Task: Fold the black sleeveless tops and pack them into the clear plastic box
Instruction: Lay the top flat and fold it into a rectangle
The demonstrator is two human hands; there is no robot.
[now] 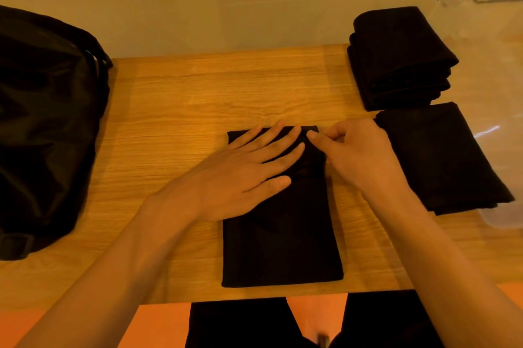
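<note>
The half-folded black sleeveless top (283, 248) lies on the wooden table (175, 98), at its near edge. The left hand (243, 175) rests flat on the top's far half, fingers straight and spread. The right hand (359, 152), fingers curled, appears to pinch the top's far right corner. Risk: if the flat hand lifts before the corner is aligned, the layers may slip and the fold may skew. A pull on the corner may also drag the top off the near edge. Right of the top lie a single folded top (441, 155) and, farther back, a stack of folded tops (399, 59), both crowding the clear plastic box (501, 220). Whether they lie inside it cannot be determined. A black bag (45, 121) stands well to the left.
</note>
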